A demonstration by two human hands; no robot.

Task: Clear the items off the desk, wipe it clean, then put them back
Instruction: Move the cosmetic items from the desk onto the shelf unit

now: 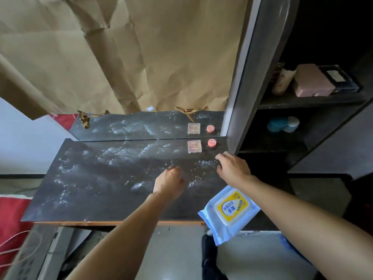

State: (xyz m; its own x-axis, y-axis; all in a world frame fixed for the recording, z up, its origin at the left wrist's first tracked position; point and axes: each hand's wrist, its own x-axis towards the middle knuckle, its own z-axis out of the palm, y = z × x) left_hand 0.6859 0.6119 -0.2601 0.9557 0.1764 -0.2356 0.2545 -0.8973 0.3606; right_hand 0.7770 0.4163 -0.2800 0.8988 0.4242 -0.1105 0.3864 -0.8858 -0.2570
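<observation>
The dark worktop (90, 188) is smeared with white dust. At its far right corner, against the mirror (131, 126), a clear plastic case (194, 146) sits beside a small pink jar (212, 143). The right hand (234, 167) hovers near them with its fingers spread and empty. The left hand (169, 183) is curled knuckles-up on the surface; I cannot tell whether it holds anything. A wet wipes pack (230, 213) overhangs the near edge.

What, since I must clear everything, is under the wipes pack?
The wipes pack lies on the desk at its front right corner, overhanging the edge; anything beneath is hidden.
</observation>
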